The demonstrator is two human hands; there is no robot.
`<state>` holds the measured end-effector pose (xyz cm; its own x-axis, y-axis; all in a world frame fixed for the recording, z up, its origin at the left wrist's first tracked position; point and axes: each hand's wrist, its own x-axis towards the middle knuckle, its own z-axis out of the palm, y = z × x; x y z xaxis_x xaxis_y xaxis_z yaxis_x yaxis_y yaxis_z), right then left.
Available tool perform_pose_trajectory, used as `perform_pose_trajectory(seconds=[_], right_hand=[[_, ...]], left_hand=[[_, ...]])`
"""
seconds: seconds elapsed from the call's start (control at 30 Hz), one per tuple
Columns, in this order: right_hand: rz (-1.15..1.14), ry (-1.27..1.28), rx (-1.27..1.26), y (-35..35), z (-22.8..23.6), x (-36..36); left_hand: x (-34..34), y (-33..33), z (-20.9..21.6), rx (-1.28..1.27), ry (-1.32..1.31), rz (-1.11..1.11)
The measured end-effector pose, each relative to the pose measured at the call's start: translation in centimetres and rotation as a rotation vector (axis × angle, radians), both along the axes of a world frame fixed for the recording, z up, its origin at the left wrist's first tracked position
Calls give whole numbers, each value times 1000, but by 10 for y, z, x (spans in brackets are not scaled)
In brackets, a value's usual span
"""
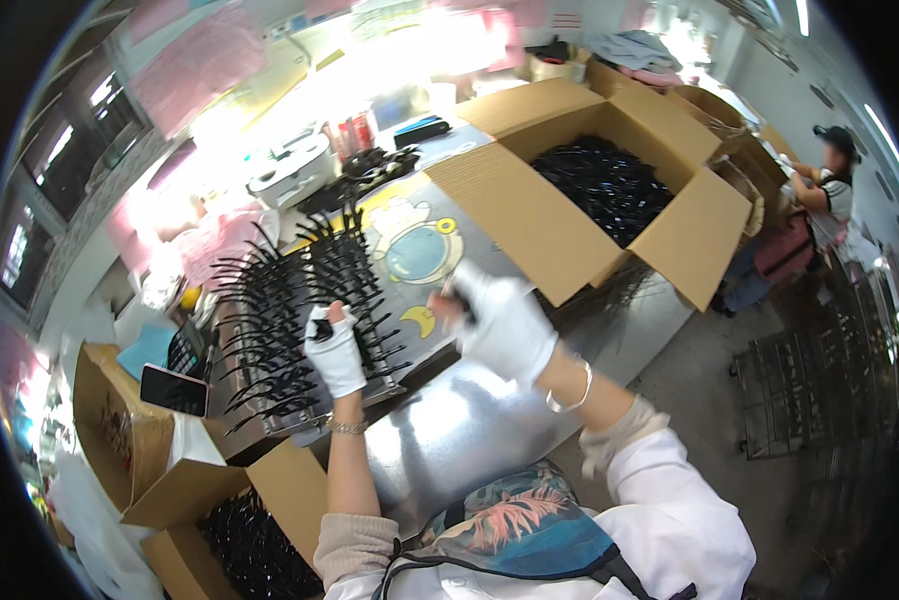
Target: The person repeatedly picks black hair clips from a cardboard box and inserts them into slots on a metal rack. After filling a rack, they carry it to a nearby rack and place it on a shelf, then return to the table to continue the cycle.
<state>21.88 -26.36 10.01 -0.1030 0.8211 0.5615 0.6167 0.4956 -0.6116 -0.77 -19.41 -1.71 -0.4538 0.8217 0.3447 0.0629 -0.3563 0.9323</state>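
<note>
My left hand (336,358), in a white glove with bare fingertips, is closed at the right part of a rack holding rows of thin, curved black strips (270,340). Something dark shows by its thumb, too small to make out. My right hand (505,330), gloved alike and blurred by motion, hovers over the right side of the printed mat (410,270). Its fingers are drawn together, with a dark bit at their tips that I cannot identify. The strips stand close together and curve up and sideways.
A large open carton (530,220) of glossy black pieces stands at the back right; another carton (290,500) of them sits at the lower left. A phone (175,390) leans beside the rack. The metal table edge (450,430) is before me. A person (820,200) works at far right.
</note>
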Motion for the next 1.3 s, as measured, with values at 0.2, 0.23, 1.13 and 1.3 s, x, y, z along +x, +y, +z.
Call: perform_pose_trajectory(seconds=[0.2, 0.23, 1.13, 1.3], right_hand=[[-718, -747, 308, 89, 102, 105], [-750, -814, 520, 89, 99, 107], [181, 1324, -1163, 38, -155, -125], [360, 1207, -1161, 54, -139, -99]], left_hand=[[-4, -5, 8, 21, 27, -97], [-5, -6, 8, 10, 70, -71], [4, -111, 35, -267, -218, -152], [-108, -232, 21, -344, 651, 377]])
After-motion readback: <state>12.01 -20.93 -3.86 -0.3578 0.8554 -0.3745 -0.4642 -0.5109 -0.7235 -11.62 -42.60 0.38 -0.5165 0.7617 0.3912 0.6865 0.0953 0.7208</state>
